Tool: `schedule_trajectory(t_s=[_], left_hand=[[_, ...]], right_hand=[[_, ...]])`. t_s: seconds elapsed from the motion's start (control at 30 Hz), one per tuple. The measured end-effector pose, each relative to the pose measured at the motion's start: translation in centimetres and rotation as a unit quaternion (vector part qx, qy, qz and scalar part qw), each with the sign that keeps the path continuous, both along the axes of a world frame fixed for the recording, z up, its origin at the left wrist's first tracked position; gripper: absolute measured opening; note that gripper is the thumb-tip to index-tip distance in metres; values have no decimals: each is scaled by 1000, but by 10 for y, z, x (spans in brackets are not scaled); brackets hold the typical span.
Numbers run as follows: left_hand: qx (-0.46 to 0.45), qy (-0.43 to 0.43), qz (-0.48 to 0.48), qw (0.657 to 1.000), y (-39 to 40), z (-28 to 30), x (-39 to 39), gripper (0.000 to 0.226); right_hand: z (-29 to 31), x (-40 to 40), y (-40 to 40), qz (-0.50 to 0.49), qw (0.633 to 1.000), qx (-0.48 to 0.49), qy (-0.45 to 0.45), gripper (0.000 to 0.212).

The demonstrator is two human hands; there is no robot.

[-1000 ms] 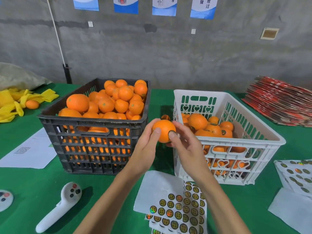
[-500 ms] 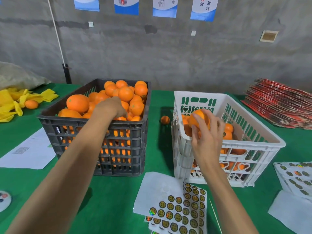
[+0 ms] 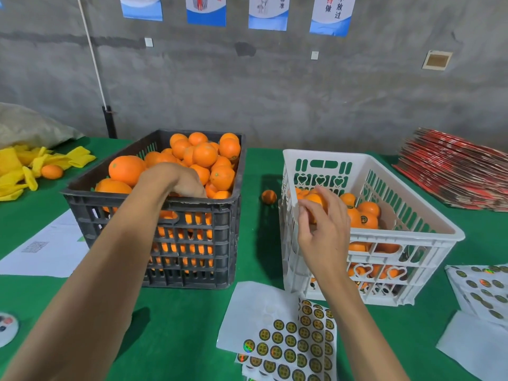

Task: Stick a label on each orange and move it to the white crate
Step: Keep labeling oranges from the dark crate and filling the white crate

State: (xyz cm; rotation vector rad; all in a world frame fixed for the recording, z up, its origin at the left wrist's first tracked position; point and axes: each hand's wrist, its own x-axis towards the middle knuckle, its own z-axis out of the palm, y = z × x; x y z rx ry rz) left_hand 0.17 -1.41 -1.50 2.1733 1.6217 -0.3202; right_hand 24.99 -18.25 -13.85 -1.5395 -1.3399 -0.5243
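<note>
We see the left hand (image 3: 176,178) curled down among oranges in the black crate (image 3: 154,215) at 10 o'clock. The right hand (image 3: 324,229) grips an orange (image 3: 316,200) over the white crate (image 3: 412,235) rim at 2 o'clock. Label sheets (image 3: 288,342) lie at 6 o'clock.

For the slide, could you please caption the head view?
Left hand reaches into the black crate while right hand lowers an orange into the white crate.

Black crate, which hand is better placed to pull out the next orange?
Left. The left hand is already down among the oranges in the black crate, while the right hand is over the white crate, fingers around an orange it has yet to drop.
</note>
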Motion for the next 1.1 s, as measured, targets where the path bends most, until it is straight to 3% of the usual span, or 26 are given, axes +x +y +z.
schedule_trajectory(t_s=[0.07, 0.17, 0.2, 0.23, 0.27, 0.33, 0.4, 0.5, 0.57, 0.63, 0.7, 0.8, 0.9, 0.97, 1.1], left_hand=[[14, -19, 3, 1000, 1, -3, 0, 7], [79, -116, 30, 990, 1, -8, -4, 10], [122, -162, 37, 979, 0, -9, -3, 4], [180, -213, 46, 959, -3, -9, -1, 14], [251, -267, 54, 929, -8, -11, 0, 23], [379, -399, 65, 832, -31, -14, 7, 36], [416, -523, 57, 742, -59, -22, 19, 48], [415, -611, 1, 674, -100, -50, 39, 47], [480, -582, -56, 654, -119, -78, 51, 43], [529, -524, -104, 659, -132, -108, 60, 42], [504, -500, -114, 695, -140, -136, 64, 43], [425, -525, -103, 730, -151, -179, 67, 47], [293, -570, -30, 767, -159, -216, 68, 59], [193, -572, 35, 796, -160, -236, 65, 67], [147, -522, 66, 837, -153, -274, 63, 57]], right_hand=[[0, 1, -1, 11, 1000, 11, 12, 16], [0, 0, -3, 21, 998, 59, 12, 15], [0, 0, -5, 22, 996, 84, 2, 15], [0, -1, -6, 24, 994, 111, -9, 15], [-1, -2, -8, 28, 990, 135, -18, 14], [-5, -6, -12, 39, 984, 172, -21, 13], [-11, -11, -16, 65, 981, 181, -15, 13], [-26, -20, -21, 115, 981, 158, -8, 15], [-35, -25, -24, 141, 981, 136, -2, 16], [-45, -30, -26, 161, 981, 104, 14, 19], [-54, -35, -30, 178, 981, 59, 45, 25], [-71, -43, -37, 174, 980, -20, 99, 44], [-95, -46, -46, 163, 972, -99, 137, 51], [-110, -44, -52, 167, 961, -162, 152, 49], [-126, -23, -60, 213, 932, -246, 163, 33]])
